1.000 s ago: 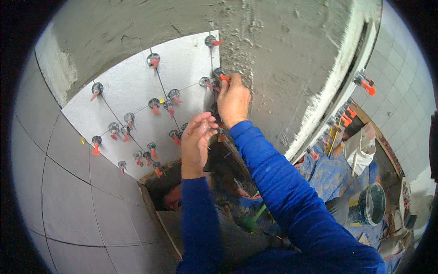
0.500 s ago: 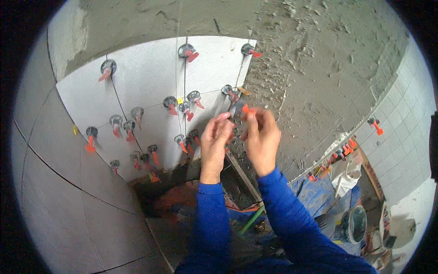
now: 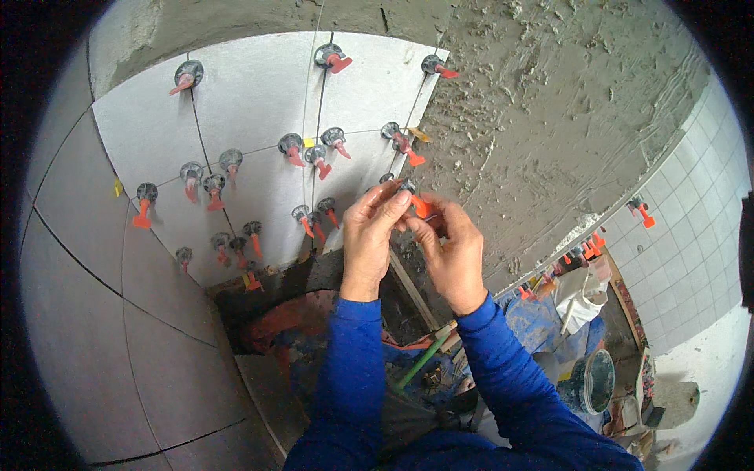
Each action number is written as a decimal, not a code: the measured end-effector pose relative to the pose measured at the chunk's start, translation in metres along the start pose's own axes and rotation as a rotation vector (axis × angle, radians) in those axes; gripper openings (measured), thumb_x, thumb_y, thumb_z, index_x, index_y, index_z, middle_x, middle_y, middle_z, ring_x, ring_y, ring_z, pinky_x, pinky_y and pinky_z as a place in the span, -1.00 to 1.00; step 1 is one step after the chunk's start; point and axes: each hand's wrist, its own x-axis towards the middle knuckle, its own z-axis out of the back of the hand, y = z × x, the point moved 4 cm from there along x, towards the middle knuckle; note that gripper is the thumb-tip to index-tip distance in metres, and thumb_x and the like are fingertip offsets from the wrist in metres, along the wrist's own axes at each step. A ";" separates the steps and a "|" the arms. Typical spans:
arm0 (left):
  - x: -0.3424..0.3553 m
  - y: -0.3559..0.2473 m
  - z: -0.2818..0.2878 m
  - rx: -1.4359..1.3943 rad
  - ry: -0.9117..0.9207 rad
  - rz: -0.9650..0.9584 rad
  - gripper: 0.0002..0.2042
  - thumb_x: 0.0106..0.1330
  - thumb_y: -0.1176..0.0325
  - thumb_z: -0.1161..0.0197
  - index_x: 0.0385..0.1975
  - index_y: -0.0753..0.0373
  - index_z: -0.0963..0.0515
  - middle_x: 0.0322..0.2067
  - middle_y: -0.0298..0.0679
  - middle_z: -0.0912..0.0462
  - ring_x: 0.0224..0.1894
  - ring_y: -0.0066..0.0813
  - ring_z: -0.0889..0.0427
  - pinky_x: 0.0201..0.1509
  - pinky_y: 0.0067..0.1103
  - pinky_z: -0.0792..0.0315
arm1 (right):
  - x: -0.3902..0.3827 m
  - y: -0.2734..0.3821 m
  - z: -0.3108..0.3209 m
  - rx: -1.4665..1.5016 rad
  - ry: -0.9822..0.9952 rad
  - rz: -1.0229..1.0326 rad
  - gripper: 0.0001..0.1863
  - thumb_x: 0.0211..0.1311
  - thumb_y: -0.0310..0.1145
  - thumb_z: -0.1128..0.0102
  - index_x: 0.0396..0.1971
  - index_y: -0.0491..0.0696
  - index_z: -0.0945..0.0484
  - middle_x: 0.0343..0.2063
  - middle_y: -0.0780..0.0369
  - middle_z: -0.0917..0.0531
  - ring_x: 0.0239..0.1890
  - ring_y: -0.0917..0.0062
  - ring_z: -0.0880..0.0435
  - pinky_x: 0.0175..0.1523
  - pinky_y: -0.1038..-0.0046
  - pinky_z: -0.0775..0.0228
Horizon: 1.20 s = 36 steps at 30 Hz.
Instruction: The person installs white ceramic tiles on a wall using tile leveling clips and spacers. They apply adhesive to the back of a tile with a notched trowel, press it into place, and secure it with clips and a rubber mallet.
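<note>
My left hand [image 3: 369, 239] is closed around a tile levelling clip [image 3: 419, 205] with a dark round cap and an orange handle. My right hand [image 3: 452, 255] grips the same clip from the other side, its thumb bent toward the handle. Both are held in front of the white wall tiles [image 3: 251, 94], near their right edge. Several similar clips [image 3: 145, 206] with red or orange handles stick out along the joints, with small yellow pieces beside some. Grey, ridged mortar [image 3: 526, 110] covers the wall to the right.
Grey tiles [image 3: 78, 330] form the left wall; small square tiles [image 3: 679, 243] are at the right. Below lie a green rod [image 3: 420, 366], blue sheeting [image 3: 526, 322], a white bag [image 3: 581, 302], a bucket [image 3: 597, 381] and boards [image 3: 414, 286].
My right hand has come away from the tile's upper joint, lower, with an orange-handled clip. Both hands have come together around it. The view has also shifted.
</note>
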 end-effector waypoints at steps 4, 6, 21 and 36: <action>-0.004 -0.007 -0.009 0.121 0.072 0.040 -0.64 0.41 0.35 -0.36 0.11 0.42 -0.59 -0.21 -0.32 -0.70 -0.30 -0.69 -0.57 -0.23 -0.69 -0.45 | -0.006 -0.005 0.009 -0.206 -0.028 0.047 -0.81 0.43 -0.47 -0.22 -0.04 -0.19 -0.65 -0.39 0.16 -0.62 -0.52 0.58 -0.64 -0.41 0.50 -0.46; -0.009 -0.011 -0.015 0.187 0.111 0.030 -0.64 0.43 0.35 -0.33 0.13 0.42 -0.58 -0.18 -0.31 -0.70 -0.28 -0.68 -0.59 -0.20 -0.68 -0.49 | -0.009 -0.011 0.014 -0.130 0.025 -0.104 -0.82 0.42 -0.48 -0.22 -0.05 -0.19 -0.65 -0.38 0.15 -0.63 -0.52 0.56 -0.65 -0.42 0.50 -0.46; -0.013 -0.015 0.018 0.037 0.102 0.351 -0.78 0.47 0.28 -0.24 -0.08 0.30 -0.62 -0.22 -0.28 -0.72 -0.22 -0.50 -0.69 -0.15 -0.56 -0.51 | 0.006 0.017 0.040 -0.493 0.060 0.511 -0.53 0.00 -0.63 -0.28 -0.01 0.00 -0.68 -0.23 0.19 -0.69 -0.32 0.30 -0.73 -0.28 0.36 -0.61; -0.009 -0.019 0.029 -0.045 -0.063 0.257 -0.80 0.51 0.21 -0.21 -0.18 0.22 -0.60 -0.22 -0.28 -0.65 -0.24 -0.48 -0.58 -0.10 -0.49 -0.49 | 0.027 0.036 0.063 -0.486 -0.043 0.452 -0.78 0.16 -0.55 -0.36 -0.16 -0.09 -0.68 -0.32 0.17 -0.67 -0.41 0.36 -0.69 -0.38 0.44 -0.51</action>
